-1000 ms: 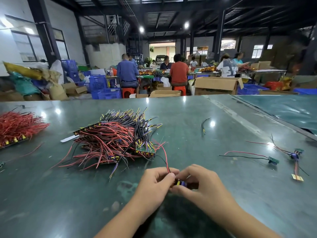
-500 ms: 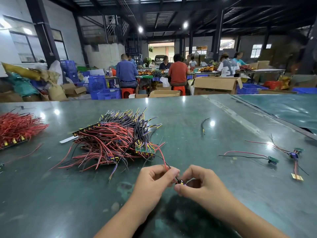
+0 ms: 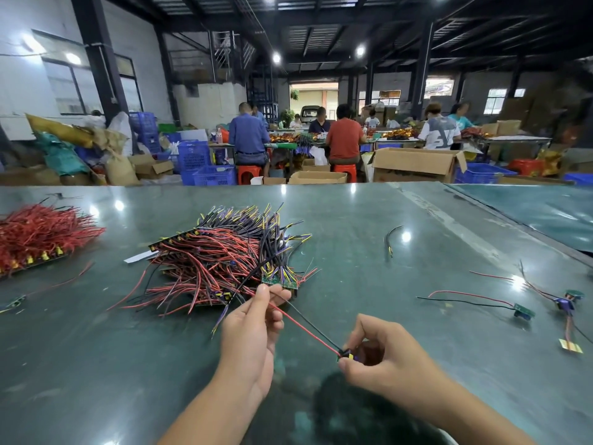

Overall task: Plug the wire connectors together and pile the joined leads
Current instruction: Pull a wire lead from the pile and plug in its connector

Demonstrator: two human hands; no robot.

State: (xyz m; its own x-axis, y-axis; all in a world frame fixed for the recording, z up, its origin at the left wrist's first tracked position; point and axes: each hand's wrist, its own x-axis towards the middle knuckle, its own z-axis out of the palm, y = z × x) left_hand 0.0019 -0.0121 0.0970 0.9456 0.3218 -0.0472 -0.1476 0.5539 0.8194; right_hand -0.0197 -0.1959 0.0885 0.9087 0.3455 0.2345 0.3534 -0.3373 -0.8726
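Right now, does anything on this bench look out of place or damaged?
Nothing looks damaged. A few strays lie apart from the main wire pile: a short black lead alone mid-table, and loose leads with small boards at the right.

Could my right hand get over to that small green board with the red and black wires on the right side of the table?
Probably yes: bare table lies between the right hand and the small green board, but its fingers pinch the yellow and black connector.

Overhead ceiling lamps (image 3: 276,57) light a dim hall, glare spots on the glossy green table (image 3: 353,239), dark head shadow at bottom centre, wide-angle bending at frame edges, background slightly soft.
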